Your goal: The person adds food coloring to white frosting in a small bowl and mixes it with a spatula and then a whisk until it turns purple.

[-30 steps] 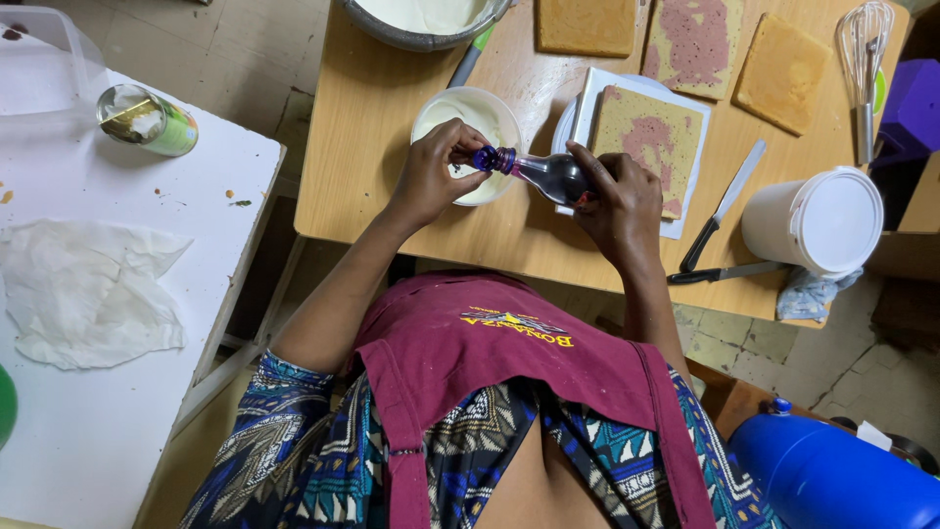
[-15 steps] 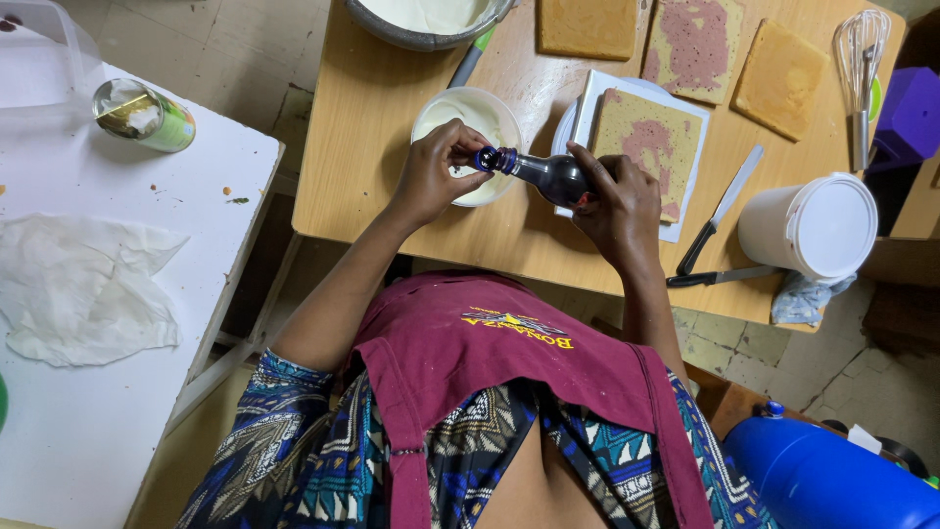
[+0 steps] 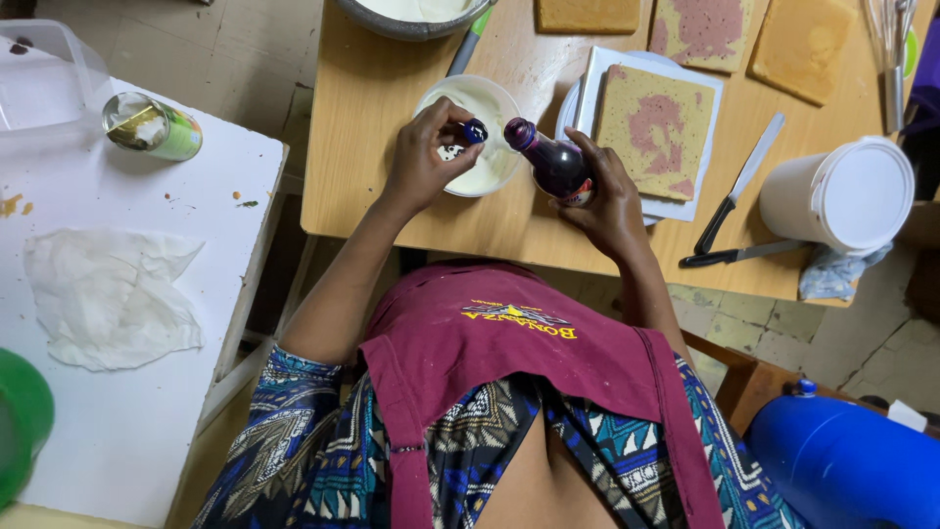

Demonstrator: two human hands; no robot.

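Note:
My right hand (image 3: 609, 201) grips a small dark purple bottle (image 3: 553, 164), tilted with its open neck toward the bowl. My left hand (image 3: 423, 157) pinches the bottle's small blue cap (image 3: 475, 131) just over a white bowl of pale cream (image 3: 485, 118). Cap and bottle neck are a short gap apart. Both hands hover above the wooden table (image 3: 382, 147), near its front edge.
Right of the bowl lies a square pink-and-yellow cake slab (image 3: 654, 127) on a white board, with more slabs behind. Two knives (image 3: 736, 186) and a white lidded tub (image 3: 840, 196) lie to the right. A white side table (image 3: 117, 294) carries an open tin (image 3: 152, 127) and crumpled paper (image 3: 108, 294).
The cap has come off the bottle. My left hand has lifted it away to the left, and the bottle now stands more upright in my right hand.

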